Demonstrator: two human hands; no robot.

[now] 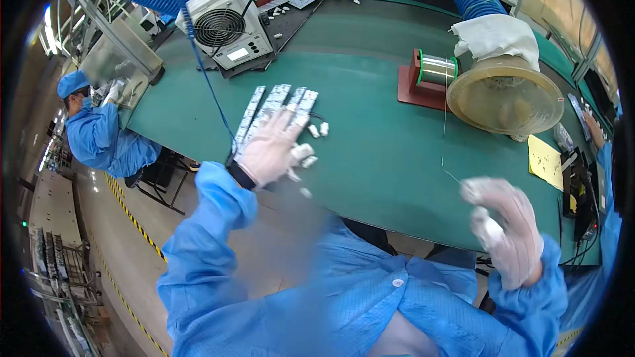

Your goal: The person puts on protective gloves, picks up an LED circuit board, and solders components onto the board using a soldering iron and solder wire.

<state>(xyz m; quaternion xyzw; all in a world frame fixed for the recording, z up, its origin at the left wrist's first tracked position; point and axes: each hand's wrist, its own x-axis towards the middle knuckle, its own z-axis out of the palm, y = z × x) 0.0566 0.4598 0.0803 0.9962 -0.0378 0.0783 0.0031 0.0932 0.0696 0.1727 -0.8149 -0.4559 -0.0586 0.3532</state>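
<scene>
My left hand [268,149], in a white glove, lies with fingers stretched over several narrow pale strips [250,116] with small dark markings. Its fingertips touch the strips, and the palm hides their near ends. Small white pieces [313,130] lie beside that hand, some close to the thumb. My right hand [506,228], gloved too, is raised near the table's front edge with its fingers curved and the thumb apart. Nothing shows between them. The loose end of a thin solder wire [444,132] hangs close to the right fingertips, running down from a spool [438,69].
The spool sits on a red stand [413,89] beside a wide extraction hood [506,102]. A fan unit [228,23] stands at the back left. At the right are a yellow sponge [546,162] and a black device [579,188]. Co-workers sit at both sides.
</scene>
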